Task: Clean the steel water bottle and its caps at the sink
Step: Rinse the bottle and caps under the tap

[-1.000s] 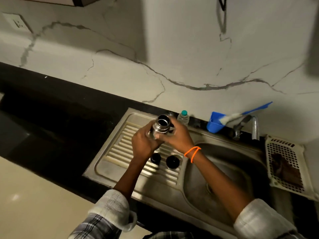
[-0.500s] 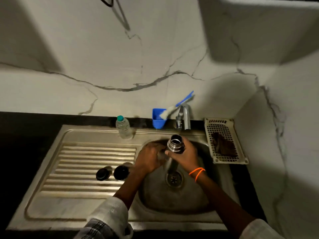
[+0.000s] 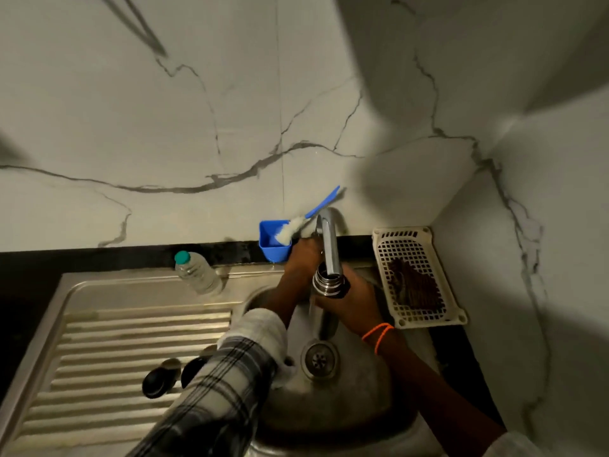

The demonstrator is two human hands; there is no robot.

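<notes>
I hold the steel bottle [image 3: 328, 282] upright over the sink basin [image 3: 346, 400], its open, ridged mouth directly beneath the tap spout [image 3: 329, 245]. Two round black caps [image 3: 157, 382] lie side by side on the ribbed draining board [image 3: 108, 351] to the left; my sleeve covers most of the right-hand cap.

Plastic bottle [image 3: 197, 275], blue cup [image 3: 273, 247], white basket [image 3: 418, 275] behind basin.

Right hand [image 3: 349, 301] curled in a grip, left hand [image 3: 301, 258] reaching forward, fingers seemingly bent, partly hidden
</notes>
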